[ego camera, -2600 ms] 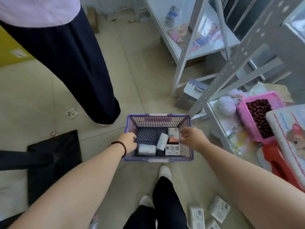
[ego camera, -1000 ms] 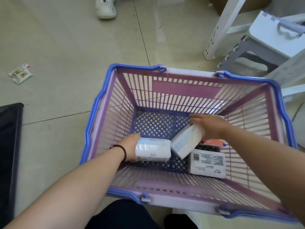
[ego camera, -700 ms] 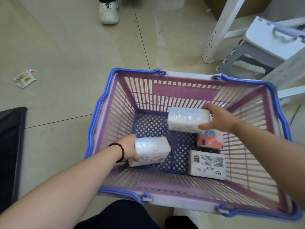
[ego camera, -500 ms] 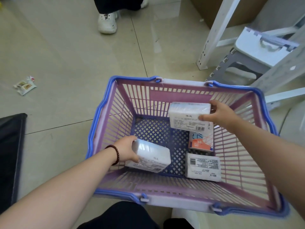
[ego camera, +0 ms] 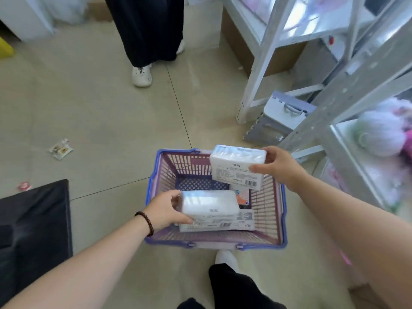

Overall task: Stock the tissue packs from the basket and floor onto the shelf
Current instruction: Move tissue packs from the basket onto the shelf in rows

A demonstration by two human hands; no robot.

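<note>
A purple basket with a blue rim (ego camera: 153,179) stands on the floor in front of my feet. My left hand (ego camera: 165,211) grips a white tissue pack (ego camera: 208,205) by its left end, held above the basket's near side. My right hand (ego camera: 278,167) holds a second white tissue pack (ego camera: 237,167) higher, over the basket's far right corner. Inside the basket lie another white pack (ego camera: 245,220) with a barcode and a small orange-and-white pack (ego camera: 243,195), both partly hidden. The white metal shelf (ego camera: 296,35) rises at the upper right.
Another person's dark trouser legs and white shoe (ego camera: 141,74) stand on the tiles ahead. A grey folding stool (ego camera: 283,117) sits under the shelf uprights. Small wrappers (ego camera: 60,149) lie on the floor at left. A black bag (ego camera: 33,221) is at lower left. Pink fluffy goods (ego camera: 383,134) fill the right shelf.
Both hands have lifted their tissue packs up out of the basket. The view has pulled back and up, so the basket looks smaller and the shelf and the other person's legs show.
</note>
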